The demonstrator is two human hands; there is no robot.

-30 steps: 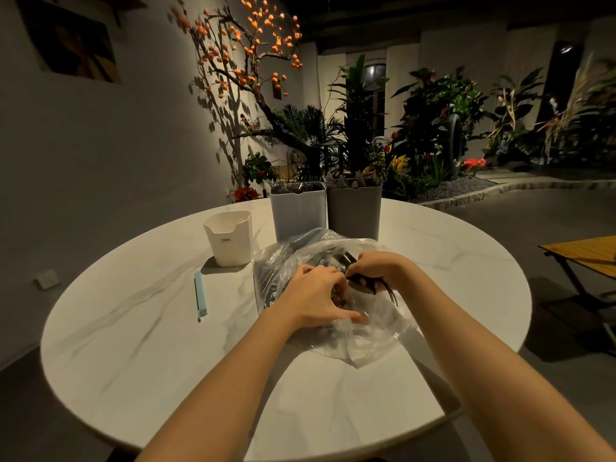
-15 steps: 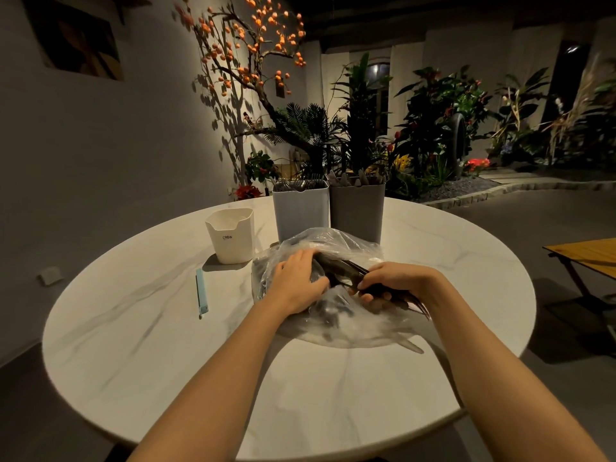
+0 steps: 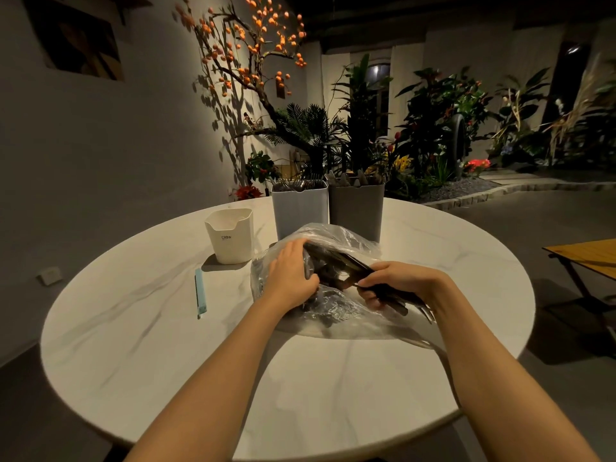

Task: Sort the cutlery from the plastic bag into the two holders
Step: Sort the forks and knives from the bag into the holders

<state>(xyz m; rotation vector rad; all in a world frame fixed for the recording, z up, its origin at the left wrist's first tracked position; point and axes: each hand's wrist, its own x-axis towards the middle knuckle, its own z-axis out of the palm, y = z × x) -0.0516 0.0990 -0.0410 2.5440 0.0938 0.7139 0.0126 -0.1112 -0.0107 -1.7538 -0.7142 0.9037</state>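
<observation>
Two hands at bag (image 3: 336,235); R hand (image 3: 398,283) grips cutlery bundle (image 3: 373,288), axis upper-left/lower-right.

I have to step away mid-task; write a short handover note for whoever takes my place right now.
Right hand grips a bunch of dark cutlery at the mouth of the plastic bag. Left hand rests on the bag, steadying it. Light holder and dark holder stand side by side behind the bag; both already hold some pieces. Left: sort the bunch in hand, then what remains in the bag.
</observation>
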